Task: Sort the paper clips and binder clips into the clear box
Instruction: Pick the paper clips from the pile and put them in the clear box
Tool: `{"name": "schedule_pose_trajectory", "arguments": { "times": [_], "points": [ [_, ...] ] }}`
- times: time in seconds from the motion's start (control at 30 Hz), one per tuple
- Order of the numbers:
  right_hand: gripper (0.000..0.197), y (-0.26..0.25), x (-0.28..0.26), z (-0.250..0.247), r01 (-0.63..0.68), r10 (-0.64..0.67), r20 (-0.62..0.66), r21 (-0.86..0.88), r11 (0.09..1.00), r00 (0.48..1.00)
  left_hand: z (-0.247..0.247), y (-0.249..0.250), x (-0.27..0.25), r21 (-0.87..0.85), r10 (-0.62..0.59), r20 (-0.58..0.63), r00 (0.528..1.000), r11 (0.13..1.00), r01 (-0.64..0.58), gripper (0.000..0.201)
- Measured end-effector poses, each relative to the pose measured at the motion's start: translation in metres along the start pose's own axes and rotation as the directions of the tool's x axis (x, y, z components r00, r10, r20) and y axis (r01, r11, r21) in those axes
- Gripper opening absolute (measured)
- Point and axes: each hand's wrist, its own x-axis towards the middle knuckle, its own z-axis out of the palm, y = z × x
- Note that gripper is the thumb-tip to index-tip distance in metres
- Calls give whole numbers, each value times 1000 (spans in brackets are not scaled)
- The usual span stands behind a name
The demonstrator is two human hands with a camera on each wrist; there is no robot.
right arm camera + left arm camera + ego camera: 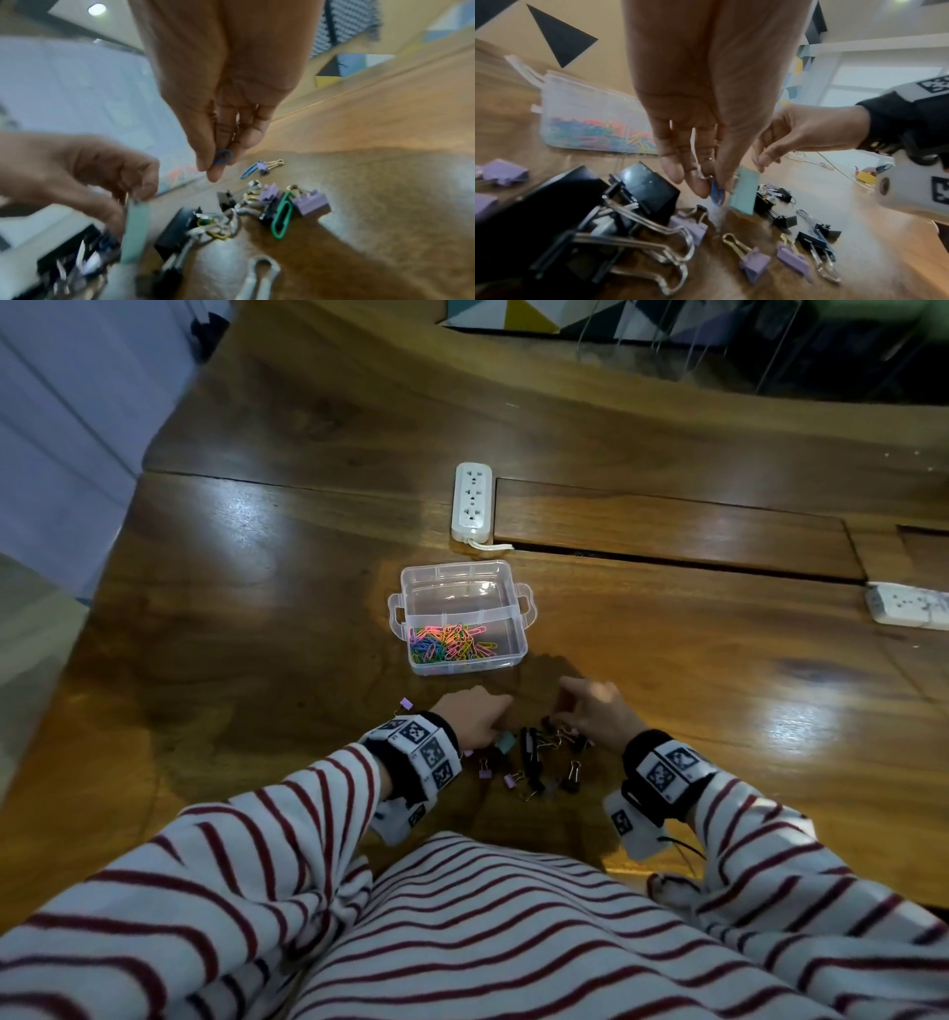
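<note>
Paper clips [452, 643] fill the near compartment of the box [517, 629]; the far one is bare. Binder clips [534, 757] lie on the counter [257, 618], unsorted. Left hand [700, 125] pinches a blue clip [717, 194] and a teal one [744, 192]; right hand [226, 113] pinches another blue clip [223, 156].

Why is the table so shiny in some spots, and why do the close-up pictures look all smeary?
Head view: lamps bounce off the polished table as white glare patches, and the body throws a dark shadow over the binder clips. Left wrist view: the clear box is smeared by motion blur. Right wrist view: the left hand is blurred too; straight edges bend from the wide lens.
</note>
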Motion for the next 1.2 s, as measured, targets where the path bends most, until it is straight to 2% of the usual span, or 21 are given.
{"name": "schedule_pose_trajectory", "arguments": {
  "times": [0.07, 0.1, 0.17, 0.3, 0.4, 0.47, 0.6, 0.67, 0.83, 0.93, 1.0, 1.07, 1.13, 1.2],
  "points": [
    [20, 2, -2, -3, -9, 12, -27, 118, 993, 1000, -1, -5, 0, -76, 12, -31, 999, 997, -14, 25],
    [20, 1, -3, -4, 6, -4, -17, 121, 993, 1000, -1, -7, 1, -104, 23, -48, 999, 994, -28, 22],
    [21, -3, -2, -2, 35, -36, 27, 29, 999, 999, 0, -11, 2, -149, 27, -75, 997, 988, -38, 18],
    [22, -13, 4, 10, 19, 11, 139, -214, 977, 990, -3, -14, 2, -244, -14, -94, 996, 970, -9, 20],
    [29, -18, 5, 16, 33, 10, 148, -285, 958, 989, -7, -16, 1, -298, -37, -118, 992, 954, 0, 25],
    [26, -19, 6, 17, 52, -1, 162, -310, 949, 987, -10, -19, 0, -368, -54, -149, 987, 930, -5, 22],
    [17, -19, 6, 17, 52, 3, 207, -257, 965, 978, -11, -22, -2, -469, -109, -207, 972, 883, -1, 12],
    [15, -16, 5, 13, 10, 17, 159, -169, 986, 987, -12, -21, -4, -488, -118, -249, 961, 873, -19, 14],
    [11, -7, -2, -12, -109, 108, 16, 188, 976, 994, -13, 1, 2, -372, -13, -268, 963, 924, -90, 21],
    [5, -2, -4, -15, -157, 187, -68, 318, 935, 980, -10, 17, 14, -256, 62, -175, 983, 961, -106, 19],
    [3, 3, -4, -12, -161, 214, -137, 321, 933, 967, -4, 26, 19, -181, 105, -106, 989, 976, -123, 18],
    [2, 9, -6, -10, -162, 207, -150, 268, 950, 967, 5, 35, 21, -112, 121, -89, 989, 985, -131, 20],
    [12, 11, -13, -8, -149, 165, -98, 155, 977, 981, 11, 41, 23, -54, 115, -118, 986, 991, -122, 25],
    [22, 11, -24, -2, -60, 61, -27, 17, 998, 998, 16, 45, 25, -12, 108, -140, 984, 994, -111, 27]
  ]
}}
